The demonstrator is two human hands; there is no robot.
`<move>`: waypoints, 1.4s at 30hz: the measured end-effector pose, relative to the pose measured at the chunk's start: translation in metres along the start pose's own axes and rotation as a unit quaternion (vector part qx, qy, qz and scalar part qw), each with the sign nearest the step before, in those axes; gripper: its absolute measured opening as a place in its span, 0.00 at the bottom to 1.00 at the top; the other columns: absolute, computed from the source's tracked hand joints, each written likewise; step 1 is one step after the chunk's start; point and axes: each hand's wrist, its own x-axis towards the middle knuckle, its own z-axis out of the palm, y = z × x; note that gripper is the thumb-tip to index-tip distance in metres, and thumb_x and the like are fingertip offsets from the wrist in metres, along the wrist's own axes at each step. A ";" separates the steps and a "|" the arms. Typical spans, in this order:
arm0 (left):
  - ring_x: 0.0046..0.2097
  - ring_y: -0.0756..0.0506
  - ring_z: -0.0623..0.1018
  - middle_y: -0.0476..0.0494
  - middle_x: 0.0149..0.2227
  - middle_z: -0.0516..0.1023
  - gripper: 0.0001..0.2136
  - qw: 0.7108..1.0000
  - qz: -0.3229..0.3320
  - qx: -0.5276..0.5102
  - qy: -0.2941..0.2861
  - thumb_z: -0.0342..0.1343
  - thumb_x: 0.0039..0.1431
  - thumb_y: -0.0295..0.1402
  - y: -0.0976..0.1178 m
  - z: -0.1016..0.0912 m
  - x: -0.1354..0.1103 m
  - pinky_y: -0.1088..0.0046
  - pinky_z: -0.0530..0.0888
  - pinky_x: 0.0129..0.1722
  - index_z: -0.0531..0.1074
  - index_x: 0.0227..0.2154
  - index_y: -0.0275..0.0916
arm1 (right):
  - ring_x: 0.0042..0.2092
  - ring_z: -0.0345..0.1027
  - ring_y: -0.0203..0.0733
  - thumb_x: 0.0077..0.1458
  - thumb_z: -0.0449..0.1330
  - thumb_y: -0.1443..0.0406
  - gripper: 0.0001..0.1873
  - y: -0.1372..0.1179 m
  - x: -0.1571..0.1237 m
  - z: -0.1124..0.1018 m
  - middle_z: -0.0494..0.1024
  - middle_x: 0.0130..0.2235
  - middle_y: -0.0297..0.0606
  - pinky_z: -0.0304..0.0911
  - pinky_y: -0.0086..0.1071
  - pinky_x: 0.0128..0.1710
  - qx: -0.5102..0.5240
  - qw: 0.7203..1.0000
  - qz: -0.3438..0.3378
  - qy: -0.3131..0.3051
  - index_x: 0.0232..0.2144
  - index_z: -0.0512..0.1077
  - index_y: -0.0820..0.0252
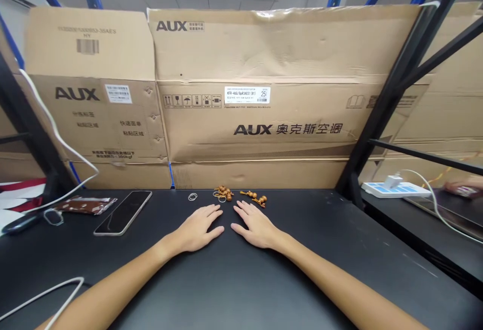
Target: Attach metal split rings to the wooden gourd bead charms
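Observation:
My left hand [198,228] lies flat on the black table [241,279], fingers stretched out and holding nothing. Mirroring it, my right hand [254,225] also rests palm down with its fingers apart. Just beyond my fingertips is a small heap of brown beaded pieces [225,192] with metal rings among them. To its right are brown beaded pieces with orange cord [259,199], close to my right fingertips. A pair of loose metal rings [192,196] sits behind my left hand. Neither hand visibly touches any of these.
A phone [124,213] lies left of my left hand, beside a brown wrapped packet [86,204]. White cables [56,129] run along the left side. Cardboard boxes [287,154] wall off the back. Right, past a black frame post [385,93], are a power strip [407,189] and another person's hand [462,186].

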 end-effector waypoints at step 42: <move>0.50 0.42 0.72 0.42 0.49 0.73 0.08 0.997 0.047 -0.043 0.043 0.48 0.63 0.34 0.015 -0.003 0.002 0.64 0.69 0.52 0.70 0.42 0.42 | 0.52 0.64 0.45 0.60 0.54 0.62 0.10 -0.004 -0.005 0.000 0.71 0.50 0.42 0.60 0.39 0.52 -0.006 0.984 -0.120 0.128 0.43 0.71 0.57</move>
